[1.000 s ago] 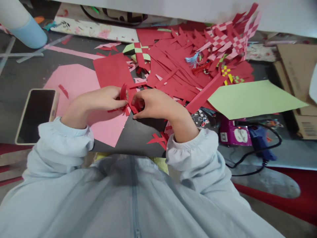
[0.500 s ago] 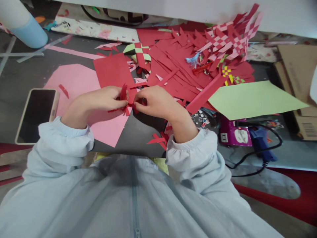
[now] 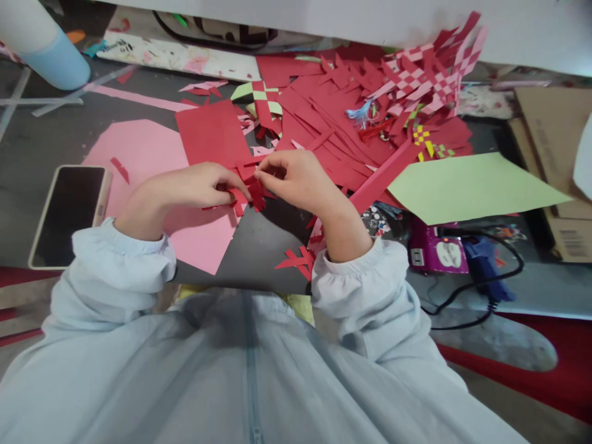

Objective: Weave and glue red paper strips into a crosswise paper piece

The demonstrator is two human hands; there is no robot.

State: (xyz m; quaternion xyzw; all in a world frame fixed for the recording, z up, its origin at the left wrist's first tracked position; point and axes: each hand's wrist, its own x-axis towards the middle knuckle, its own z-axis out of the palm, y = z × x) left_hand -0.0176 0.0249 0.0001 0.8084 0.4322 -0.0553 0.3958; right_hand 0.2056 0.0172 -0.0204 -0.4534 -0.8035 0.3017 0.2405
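1. Red paper strips [image 3: 256,194] lie bunched between the two hands, at the pink sheet's [image 3: 198,243] right-hand side, just beyond the near corner of a plain red square [image 3: 210,132].
2. Half a second ago a strip stood curled up by the left hand [image 3: 203,185]; now that curl no longer shows, and the left fingers reach out flatter over the bunch.
3. The right hand [image 3: 298,179] has shifted a little away from the body; its thumb and forefinger now meet at the bunch's far side, pinching a strip there.
4. The two hands are apart but very near each other, with red paper between them. Whether the left thumb grips anything I cannot tell, since its own fingers cover that spot.
5. For the work, I judge this a change of hold: left steadying, right handling a strip's end.
6. The loose red strips [image 3: 296,262] near the table edge [image 3: 259,285] are untouched.
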